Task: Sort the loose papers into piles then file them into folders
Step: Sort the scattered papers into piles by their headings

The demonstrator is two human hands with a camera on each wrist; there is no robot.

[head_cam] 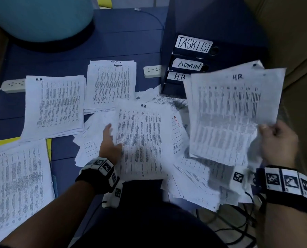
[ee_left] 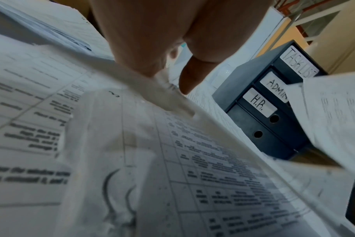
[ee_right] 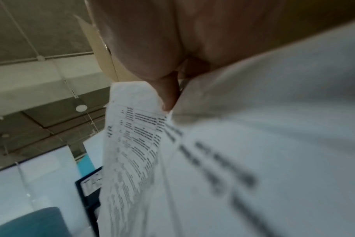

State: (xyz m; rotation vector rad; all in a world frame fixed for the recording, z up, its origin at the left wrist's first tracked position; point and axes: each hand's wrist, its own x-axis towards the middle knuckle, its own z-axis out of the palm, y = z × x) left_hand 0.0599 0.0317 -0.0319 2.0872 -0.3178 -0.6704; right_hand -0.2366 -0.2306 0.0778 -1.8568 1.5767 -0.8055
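Observation:
My left hand [head_cam: 113, 138] pinches the left edge of a printed sheet headed HR [head_cam: 143, 138] that lies on top of the loose heap of papers [head_cam: 190, 178]. In the left wrist view, the left hand [ee_left: 165, 78] has thumb and finger closed on that sheet's [ee_left: 192, 160] edge. My right hand [head_cam: 274, 138] holds a few sheets headed HR [head_cam: 233, 113] raised at the right; the right hand [ee_right: 172, 83] pinches their [ee_right: 132, 144] corner. Sorted piles lie to the left: HR [head_cam: 54, 104], ADMIN [head_cam: 111, 85], TASKLIST [head_cam: 15, 185]. Dark folders [head_cam: 190, 65] labelled TASKLIST, ADMIN and H.R. are stacked behind.
Two white power strips [head_cam: 13, 85] [head_cam: 151, 71] lie on the blue surface [head_cam: 113, 42]. A teal round object [head_cam: 41, 17] stands at the back left. Black cables [head_cam: 238, 230] trail at the lower right. A brown surface [head_cam: 292, 42] rises on the right.

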